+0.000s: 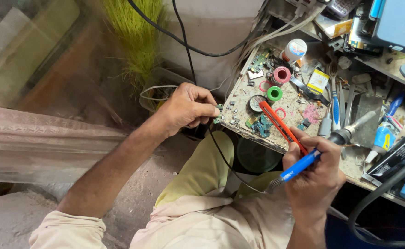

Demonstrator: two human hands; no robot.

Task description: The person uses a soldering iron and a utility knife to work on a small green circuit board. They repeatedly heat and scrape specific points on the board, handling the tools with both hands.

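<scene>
**Here: soldering iron in one hand, small green part in the other, at the bench edge**

Here the right hand (314,173) is closed around a soldering iron (324,147) with a blue handle, its metal tip angled up and right over the workbench (299,108); the same hand also traps an orange utility knife (283,127) under the thumb. The left hand (186,107) is curled shut, thumb and fingertips pinching a small green part (219,107), probably a bit of circuit board, though it is too small to be sure. A thin black cable (221,154) runs from near that hand down across the lap.

The pinched part sits just off the bench's near-left corner, well apart from the iron's tip. By that gap, no joint looks to be in hand yet: part and tip are not yet brought together.

The bench is crowded. Loose green boards (260,124), a pink spool (281,75), a green spool (274,93), a white jar (295,50) and tubes fill the top, leaving little bare surface near the edge. Open room lies to the left, over the lap and floor; to the right a thick dark cable (377,198) loops close to the right wrist.
</scene>
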